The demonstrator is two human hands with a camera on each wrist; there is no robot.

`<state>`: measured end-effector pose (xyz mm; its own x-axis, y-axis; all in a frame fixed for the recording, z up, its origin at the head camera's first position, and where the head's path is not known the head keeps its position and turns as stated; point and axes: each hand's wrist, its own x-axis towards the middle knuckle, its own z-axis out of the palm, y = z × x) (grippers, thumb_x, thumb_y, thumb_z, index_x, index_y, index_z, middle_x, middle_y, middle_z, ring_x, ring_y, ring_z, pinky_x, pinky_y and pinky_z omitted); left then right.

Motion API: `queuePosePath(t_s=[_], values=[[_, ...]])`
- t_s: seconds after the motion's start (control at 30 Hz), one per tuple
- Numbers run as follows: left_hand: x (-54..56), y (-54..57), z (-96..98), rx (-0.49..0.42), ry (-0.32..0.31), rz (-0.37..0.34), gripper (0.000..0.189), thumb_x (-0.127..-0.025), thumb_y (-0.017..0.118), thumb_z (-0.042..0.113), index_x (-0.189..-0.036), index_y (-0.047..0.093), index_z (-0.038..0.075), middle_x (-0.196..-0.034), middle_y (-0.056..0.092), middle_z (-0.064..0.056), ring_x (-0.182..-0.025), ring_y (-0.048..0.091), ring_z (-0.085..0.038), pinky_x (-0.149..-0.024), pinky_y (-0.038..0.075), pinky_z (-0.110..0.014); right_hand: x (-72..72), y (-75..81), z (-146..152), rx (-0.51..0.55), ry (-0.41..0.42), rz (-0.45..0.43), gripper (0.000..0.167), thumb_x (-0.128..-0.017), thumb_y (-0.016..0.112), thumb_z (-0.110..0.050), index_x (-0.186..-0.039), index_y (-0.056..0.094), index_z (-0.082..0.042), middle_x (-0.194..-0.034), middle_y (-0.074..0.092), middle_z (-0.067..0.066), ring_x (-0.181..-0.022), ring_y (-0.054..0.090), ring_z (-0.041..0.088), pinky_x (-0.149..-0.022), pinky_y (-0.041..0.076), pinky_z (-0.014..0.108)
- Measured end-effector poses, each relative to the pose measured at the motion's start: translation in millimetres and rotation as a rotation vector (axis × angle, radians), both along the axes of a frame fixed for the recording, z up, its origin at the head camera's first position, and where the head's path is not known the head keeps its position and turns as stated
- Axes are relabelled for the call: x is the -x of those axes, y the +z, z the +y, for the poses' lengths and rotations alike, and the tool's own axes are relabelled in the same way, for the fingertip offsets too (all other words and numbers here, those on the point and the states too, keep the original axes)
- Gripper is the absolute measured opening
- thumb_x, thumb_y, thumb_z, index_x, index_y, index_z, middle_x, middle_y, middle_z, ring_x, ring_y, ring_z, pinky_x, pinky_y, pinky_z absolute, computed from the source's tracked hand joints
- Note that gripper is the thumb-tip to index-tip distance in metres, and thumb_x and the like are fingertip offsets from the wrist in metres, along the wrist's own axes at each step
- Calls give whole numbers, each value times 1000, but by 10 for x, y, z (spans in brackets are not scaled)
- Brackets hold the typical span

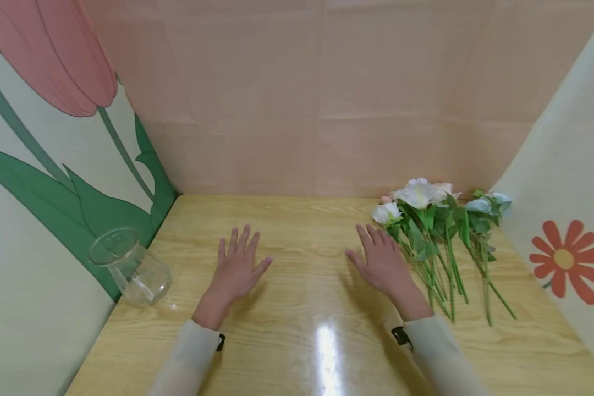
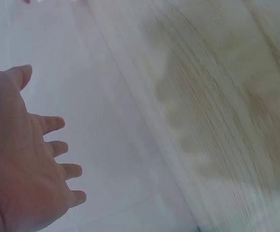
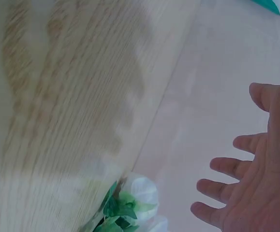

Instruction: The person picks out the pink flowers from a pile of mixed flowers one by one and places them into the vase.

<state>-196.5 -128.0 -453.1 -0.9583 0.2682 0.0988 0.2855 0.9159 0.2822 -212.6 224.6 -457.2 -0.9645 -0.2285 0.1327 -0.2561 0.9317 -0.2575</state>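
Note:
My left hand [image 1: 235, 270] hovers over the left-middle of the table with its fingers spread and nothing in it. To its left a clear glass vase [image 1: 141, 275] with a flared rim leans at a tilt near the table's left edge. Fingers apart, my right hand [image 1: 382, 267] is held above the table just left of a bunch of artificial flowers [image 1: 418, 193], overlapping some of their leaves in the head view. White and pale pink blooms top these long green stems. Beside them lies a smaller blue flower spray [image 1: 481, 206]. The right wrist view shows a white bloom [image 3: 140, 191] low down.
The wooden table [image 1: 297, 297] meets a plain pinkish backdrop [image 1: 322, 99] at its far edge. A tulip-printed cloth [image 1: 39, 231] stands along the left side, and a white cloth with a red flower print [image 1: 564, 258] along the right.

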Motion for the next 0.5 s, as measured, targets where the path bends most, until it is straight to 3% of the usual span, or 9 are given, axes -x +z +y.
queuePosePath(t_s=[0.5], values=[[-269,116,-291,-18,69,94,72,-104,44,55,-157,32,7,-166,22,-18,-153,17,-41,-122,10,-64,-125,89,230,16,26,-10,74,-107,40,-51,-158,24,0,-155,33,31,-139,32,54,-111,29,69]])
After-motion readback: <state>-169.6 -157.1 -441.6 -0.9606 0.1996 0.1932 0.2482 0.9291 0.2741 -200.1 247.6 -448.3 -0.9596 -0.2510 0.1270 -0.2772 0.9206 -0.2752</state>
